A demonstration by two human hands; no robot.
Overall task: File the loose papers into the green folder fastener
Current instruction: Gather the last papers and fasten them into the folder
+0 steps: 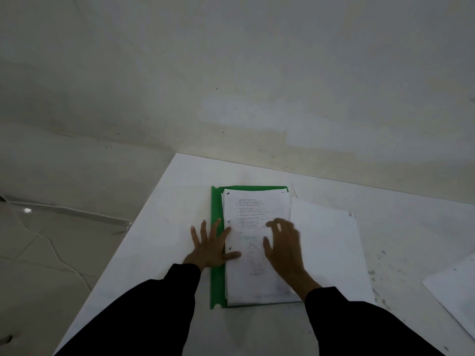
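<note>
While our left hand (209, 246) lies flat, fingers spread, on the left strip of the green folder (216, 283), its thumb touches the paper stack (253, 253) lying in the folder near the middle of the table (159, 253). Our right hand (284, 249), blurred, is over the stack with fingers loosely bent, gripping nothing. A white sheet (329, 253) lies just right of the folder, and a second sheet (455, 291) lies well apart at the right edge.

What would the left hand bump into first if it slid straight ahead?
Probably nothing soon: the left hand points along the green folder strip, then over the table until the wall, though depth is unclear.
</note>
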